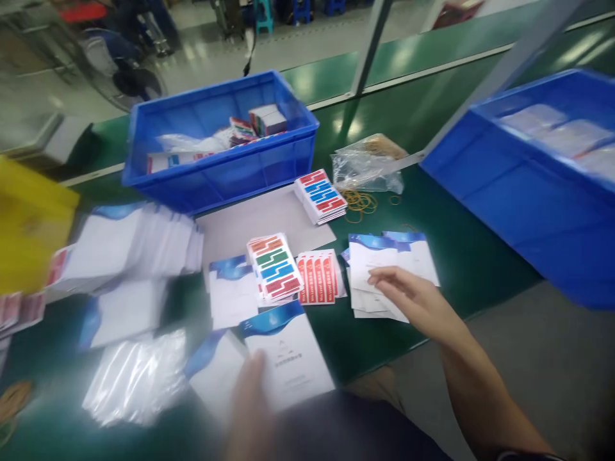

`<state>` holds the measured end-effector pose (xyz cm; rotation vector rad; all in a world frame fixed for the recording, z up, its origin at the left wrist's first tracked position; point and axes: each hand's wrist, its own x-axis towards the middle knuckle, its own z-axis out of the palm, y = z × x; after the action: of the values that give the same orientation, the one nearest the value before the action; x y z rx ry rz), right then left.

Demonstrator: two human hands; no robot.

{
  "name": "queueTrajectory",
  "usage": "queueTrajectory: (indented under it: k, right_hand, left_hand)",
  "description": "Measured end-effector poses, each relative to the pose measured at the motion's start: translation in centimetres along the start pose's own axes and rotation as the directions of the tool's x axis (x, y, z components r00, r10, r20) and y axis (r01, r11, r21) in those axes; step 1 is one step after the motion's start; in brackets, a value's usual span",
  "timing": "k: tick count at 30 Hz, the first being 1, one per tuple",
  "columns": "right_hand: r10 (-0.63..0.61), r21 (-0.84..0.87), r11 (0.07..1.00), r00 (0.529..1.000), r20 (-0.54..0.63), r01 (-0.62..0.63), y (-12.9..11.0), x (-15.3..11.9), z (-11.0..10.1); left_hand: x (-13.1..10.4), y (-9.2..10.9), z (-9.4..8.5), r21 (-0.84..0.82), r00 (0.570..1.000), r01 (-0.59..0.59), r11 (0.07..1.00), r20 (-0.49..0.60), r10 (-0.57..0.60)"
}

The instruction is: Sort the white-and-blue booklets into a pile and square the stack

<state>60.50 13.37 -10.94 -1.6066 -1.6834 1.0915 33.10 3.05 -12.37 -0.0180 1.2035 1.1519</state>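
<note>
My left hand (252,400), smeared by motion, has its thumb over a white booklet (291,358) with a blue wavy top band, low at the front edge; its other fingers are hidden. Another such booklet (218,368) lies just left of it. My right hand (418,298) is over a loose pile of white leaflets (369,307) with blue tops, fingers stretched out and nothing visibly gripped. Between the hands lie a stack of cards with coloured zigzag stripes (275,267) and red-and-white printed cards (317,278). A single booklet pile (234,294) sits beside them.
A blue crate (221,173) with cards stands behind; another blue crate (519,192) is at right. Striped cards (321,195) lie by rubber bands (360,202) and a plastic bag (369,169). At left are booklet stacks (120,243), clear plastic sleeves (137,378) and a yellow bin (33,224).
</note>
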Motion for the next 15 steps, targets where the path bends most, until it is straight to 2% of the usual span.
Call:
queueTrajectory:
  k: [1, 2, 3, 5, 7, 9, 12, 13, 14, 15]
  right_hand:
    - [-0.040, 0.099, 0.995, 0.990, 0.137, 0.027, -1.3, -0.5, 1.7]
    - [-0.080, 0.183, 0.983, 0.957, 0.279, 0.029, -2.6, -1.0, 3.5]
    - [-0.128, 0.257, 0.966, 0.918, 0.374, 0.030, -3.9, -1.5, 5.3]
    - [-0.185, 0.328, 0.944, 0.859, 0.477, 0.022, -6.1, -2.0, 8.9]
    - [-0.217, 0.344, 0.938, 0.830, 0.514, 0.033, -7.6, -2.1, 12.2]
    - [-0.237, 0.336, 0.941, 0.797, 0.556, 0.046, -8.4, -1.6, 15.1]
    - [-0.260, 0.230, 0.962, 0.752, 0.606, 0.147, -8.6, -1.0, 18.5]
    - [-0.272, 0.168, 0.962, 0.747, 0.607, 0.215, -8.4, -1.0, 19.4]
    - [-0.285, 0.102, 0.954, 0.744, 0.605, 0.282, -8.2, -1.2, 20.2]
    - [-0.292, 0.044, 0.941, 0.739, 0.607, 0.336, -8.0, -1.4, 20.9]
  left_hand:
    - [-0.2, -0.5, 0.2, -0.002, 0.998, -0.039, 0.999, -0.042, 0.039]
    - [-0.5, -0.9, 0.3, -0.001, 0.995, -0.065, 0.998, -0.073, 0.064]
    - [-0.7, -1.2, 0.2, 0.013, 0.992, -0.081, 0.997, -0.092, 0.082]
    - [-1.2, -1.4, -0.7, 0.057, 0.979, -0.131, 0.990, -0.148, 0.138]
    - [-1.8, -1.1, -2.8, 0.121, 0.936, -0.229, 0.966, -0.247, 0.252]
    - [-2.4, -0.6, -5.6, 0.212, 0.836, -0.372, 0.904, -0.346, 0.425]
    - [-2.7, -0.1, -10.1, 0.417, 0.602, -0.534, 0.735, -0.424, 0.677]
    - [-2.6, -0.1, -11.4, 0.469, 0.547, -0.540, 0.698, -0.435, 0.715]
    - [-2.5, -0.2, -12.4, 0.498, 0.526, -0.531, 0.686, -0.441, 0.728]
    - [-2.4, -0.5, -13.1, 0.501, 0.538, -0.515, 0.696, -0.443, 0.717]
